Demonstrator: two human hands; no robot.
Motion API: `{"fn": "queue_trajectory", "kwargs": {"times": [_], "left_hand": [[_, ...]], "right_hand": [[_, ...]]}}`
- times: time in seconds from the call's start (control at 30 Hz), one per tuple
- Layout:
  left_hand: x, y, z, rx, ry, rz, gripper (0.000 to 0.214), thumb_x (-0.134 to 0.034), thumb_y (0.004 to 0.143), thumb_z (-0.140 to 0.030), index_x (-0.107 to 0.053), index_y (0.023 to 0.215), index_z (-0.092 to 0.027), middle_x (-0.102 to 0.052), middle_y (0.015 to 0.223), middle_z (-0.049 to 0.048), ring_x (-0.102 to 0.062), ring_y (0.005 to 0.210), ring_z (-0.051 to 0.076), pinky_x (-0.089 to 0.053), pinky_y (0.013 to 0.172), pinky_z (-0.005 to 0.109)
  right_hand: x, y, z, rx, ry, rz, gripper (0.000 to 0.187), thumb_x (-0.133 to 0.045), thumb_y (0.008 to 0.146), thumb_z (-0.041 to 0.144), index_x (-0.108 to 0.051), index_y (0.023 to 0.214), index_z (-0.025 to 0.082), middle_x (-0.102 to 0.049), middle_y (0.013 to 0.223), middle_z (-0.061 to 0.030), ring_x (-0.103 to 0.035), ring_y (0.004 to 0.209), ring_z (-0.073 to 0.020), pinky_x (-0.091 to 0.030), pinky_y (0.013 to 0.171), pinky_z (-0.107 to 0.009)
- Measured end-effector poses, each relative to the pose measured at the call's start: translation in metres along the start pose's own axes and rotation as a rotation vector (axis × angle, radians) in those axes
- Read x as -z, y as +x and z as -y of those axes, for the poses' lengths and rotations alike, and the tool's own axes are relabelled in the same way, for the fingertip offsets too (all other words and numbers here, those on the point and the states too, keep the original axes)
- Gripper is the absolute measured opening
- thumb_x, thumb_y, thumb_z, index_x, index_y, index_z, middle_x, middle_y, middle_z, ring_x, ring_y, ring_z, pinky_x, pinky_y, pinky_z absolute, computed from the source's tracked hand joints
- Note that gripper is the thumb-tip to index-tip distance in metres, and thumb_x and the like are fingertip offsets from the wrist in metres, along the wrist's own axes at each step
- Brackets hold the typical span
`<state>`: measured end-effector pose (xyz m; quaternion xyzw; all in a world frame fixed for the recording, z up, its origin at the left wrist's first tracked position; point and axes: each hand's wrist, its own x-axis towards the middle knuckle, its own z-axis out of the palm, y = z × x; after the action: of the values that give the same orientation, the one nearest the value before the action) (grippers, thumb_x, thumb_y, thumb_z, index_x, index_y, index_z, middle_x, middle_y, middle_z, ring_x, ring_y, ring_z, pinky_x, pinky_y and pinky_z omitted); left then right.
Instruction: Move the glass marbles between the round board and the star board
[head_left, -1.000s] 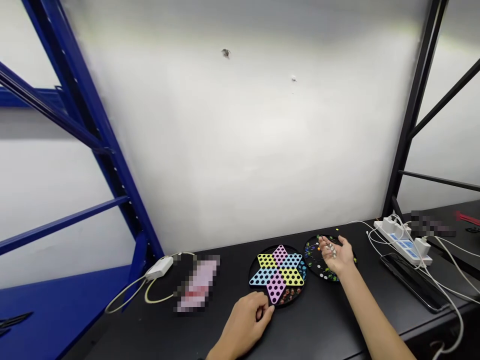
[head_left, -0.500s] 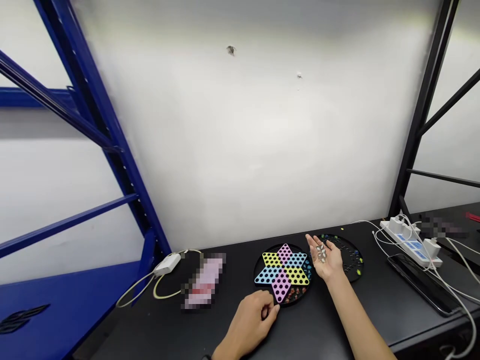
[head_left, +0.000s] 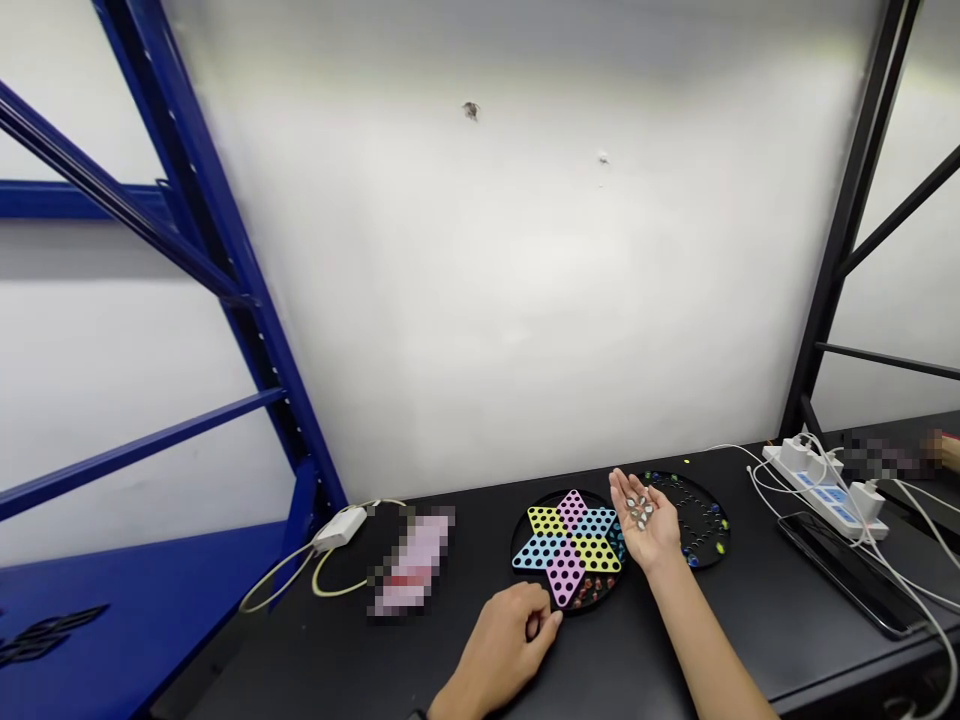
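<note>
My right hand [head_left: 646,520] is palm up with its fingers slightly cupped, and several clear glass marbles [head_left: 640,511] lie in it. It is above the gap between the Chinese checkers board [head_left: 566,550] and a round black tray [head_left: 709,515]. The board has a star of pink, yellow and blue points with dark holes. Red marbles [head_left: 589,590] and blue marbles [head_left: 616,540] lie in its rim pockets. My left hand [head_left: 506,635] rests on the table by the board's near edge, fingers curled in; I see nothing in it. Green and blue marbles [head_left: 722,548] sit along the tray's rim.
A white power strip [head_left: 825,495] with plugs and cables stands at the right, beside a black phone [head_left: 847,575]. On the left are a white adapter [head_left: 341,528] with a cable and a blurred pink packet [head_left: 415,563]. Another person's hand [head_left: 951,452] shows at the far right.
The fingers of my right hand have drawn closer together and the marbles have shifted in the palm. My left hand stays put. Another person's hand has come in at the right edge.
</note>
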<state>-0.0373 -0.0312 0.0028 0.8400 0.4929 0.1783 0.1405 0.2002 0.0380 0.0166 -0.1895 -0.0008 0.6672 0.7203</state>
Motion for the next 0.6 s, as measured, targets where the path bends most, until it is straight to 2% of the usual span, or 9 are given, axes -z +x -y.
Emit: {"fn": "queue_trajectory", "kwargs": {"times": [0.17,0.27,0.33,0.4,0.43,0.5,0.53,0.6], "left_hand": [[-0.001,0.000,0.000,-0.018,0.004,-0.019,0.028,-0.050,0.088,-0.030,-0.046,0.063,-0.020,-0.056,0.065,-0.0031,-0.049,0.063,0.013,-0.030,0.061,0.025],[-0.002,0.001,0.000,-0.030,-0.004,-0.034,0.028,-0.051,0.087,-0.030,-0.046,0.062,-0.020,-0.055,0.063,-0.0035,-0.049,0.061,0.012,-0.030,0.060,0.024],[-0.003,0.001,0.002,-0.048,-0.011,-0.047,0.028,-0.051,0.087,-0.029,-0.046,0.061,-0.020,-0.054,0.062,-0.0040,-0.048,0.059,0.011,-0.031,0.059,0.024],[-0.004,0.001,0.004,-0.070,-0.009,-0.093,0.030,-0.049,0.088,-0.029,-0.044,0.060,-0.020,-0.051,0.059,-0.0046,-0.045,0.055,0.010,-0.030,0.056,0.023],[-0.005,0.001,0.006,-0.080,-0.004,-0.149,0.032,-0.048,0.089,-0.030,-0.042,0.059,-0.020,-0.049,0.057,-0.0048,-0.043,0.053,0.010,-0.029,0.054,0.023],[-0.005,0.001,0.010,-0.099,0.009,-0.329,0.037,-0.044,0.091,-0.030,-0.037,0.055,-0.021,-0.042,0.053,-0.0052,-0.038,0.049,0.009,-0.028,0.051,0.023],[-0.005,0.002,0.012,-0.112,0.015,-0.428,0.039,-0.043,0.091,-0.029,-0.034,0.054,-0.021,-0.039,0.051,-0.0055,-0.036,0.047,0.009,-0.027,0.050,0.022],[-0.005,0.002,0.015,-0.150,0.029,-0.583,0.041,-0.043,0.091,-0.027,-0.032,0.053,-0.021,-0.035,0.049,-0.0062,-0.032,0.044,0.008,-0.027,0.048,0.022]], "right_hand": [[-0.004,-0.004,0.000,0.007,-0.015,0.020,0.027,-0.036,0.091,0.017,-0.062,0.087,0.015,-0.074,0.100,-0.0147,-0.070,0.104,-0.0217,-0.062,0.078,-0.035],[-0.005,-0.004,-0.005,-0.025,-0.104,0.023,0.022,-0.041,0.091,0.021,-0.062,0.087,0.015,-0.075,0.085,-0.0102,-0.073,0.074,-0.0159,-0.058,0.055,-0.023],[-0.004,-0.004,-0.017,-0.053,-0.218,0.054,0.019,-0.047,0.090,0.026,-0.060,0.081,0.016,-0.068,0.063,-0.0021,-0.058,0.043,-0.0087,-0.041,0.036,-0.015],[-0.003,-0.005,-0.036,-0.085,-0.395,0.124,0.024,-0.053,0.089,0.036,-0.054,0.072,0.018,-0.050,0.045,0.0075,-0.031,0.028,-0.0043,-0.021,0.030,-0.015],[-0.003,-0.006,-0.047,-0.095,-0.507,0.171,0.029,-0.055,0.088,0.041,-0.050,0.068,0.020,-0.041,0.041,0.0106,-0.023,0.028,-0.0039,-0.016,0.031,-0.016],[-0.005,-0.010,-0.070,-0.070,-0.792,0.261,0.039,-0.053,0.087,0.051,-0.043,0.062,0.022,-0.029,0.039,0.0125,-0.018,0.032,-0.0052,-0.012,0.035,-0.019],[-0.006,-0.012,-0.081,0.004,-0.957,0.328,0.042,-0.050,0.088,0.052,-0.040,0.060,0.022,-0.027,0.040,0.0119,-0.019,0.035,-0.0060,-0.014,0.038,-0.020],[-0.010,-0.017,-0.098,0.245,-1.311,0.465,0.047,-0.047,0.091,0.048,-0.034,0.054,0.022,-0.027,0.045,0.0091,-0.024,0.043,-0.0075,-0.019,0.045,-0.022]]}}
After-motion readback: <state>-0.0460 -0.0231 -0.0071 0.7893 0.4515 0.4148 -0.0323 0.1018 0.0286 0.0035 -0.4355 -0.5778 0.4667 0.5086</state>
